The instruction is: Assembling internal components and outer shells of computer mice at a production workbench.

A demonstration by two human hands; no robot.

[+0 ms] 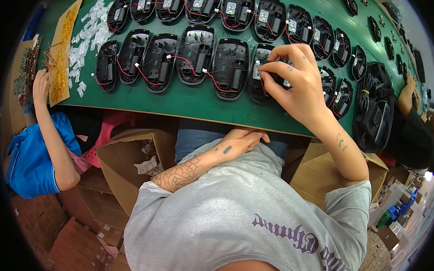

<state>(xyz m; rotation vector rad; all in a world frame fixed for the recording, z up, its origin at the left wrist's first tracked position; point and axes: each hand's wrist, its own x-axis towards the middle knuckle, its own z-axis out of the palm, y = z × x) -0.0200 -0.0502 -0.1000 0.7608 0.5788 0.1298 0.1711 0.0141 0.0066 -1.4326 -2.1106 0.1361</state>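
Observation:
My right hand [300,83] hovers over a black oval plastic shell [257,91] in the front row. Its thumb and forefinger are pinched on a thin wire, with a small white connector [257,64] at the fingertips. A red stretch of wire shows below them inside the shell. The right palm and fingers hide part of this shell and its neighbours. On my lap, below the table edge, rests my left hand [243,140], fingers stretched out and holding nothing. Beside the worked shell lies another black shell [226,83] with a red wire and white connector.
Two rows of such shells cover the green table [156,101]. Clear plastic pieces [89,33] and a board of small yellow parts [61,77] lie left. A black bundle with cable [371,107] is at right. Co-workers' hands [41,85] work at both sides. Cardboard boxes [125,161] stand below.

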